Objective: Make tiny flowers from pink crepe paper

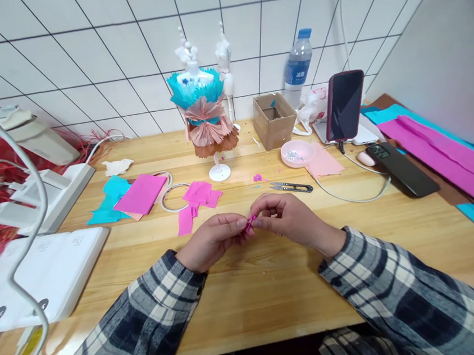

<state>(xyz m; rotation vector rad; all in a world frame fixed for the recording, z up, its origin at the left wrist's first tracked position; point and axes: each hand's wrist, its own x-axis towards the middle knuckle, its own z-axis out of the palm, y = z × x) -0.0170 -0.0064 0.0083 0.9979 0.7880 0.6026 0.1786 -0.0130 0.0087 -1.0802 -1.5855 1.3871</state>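
While left hand [213, 237] and right hand [290, 217] both pinch one small magenta piece [250, 223], apparently for shaping, the next move likely calls for a steady hold.

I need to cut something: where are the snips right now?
In the head view, the snips lie right of centre on the table, between the right hand and the pink bowl.

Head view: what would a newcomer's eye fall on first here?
Most likely the dress form in turquoise, pink and brown ruffles, standing at the back of the table, just left of centre. In front of it, the left hand and right hand pinch a small magenta scrap. A long magenta strip stands out at far right.
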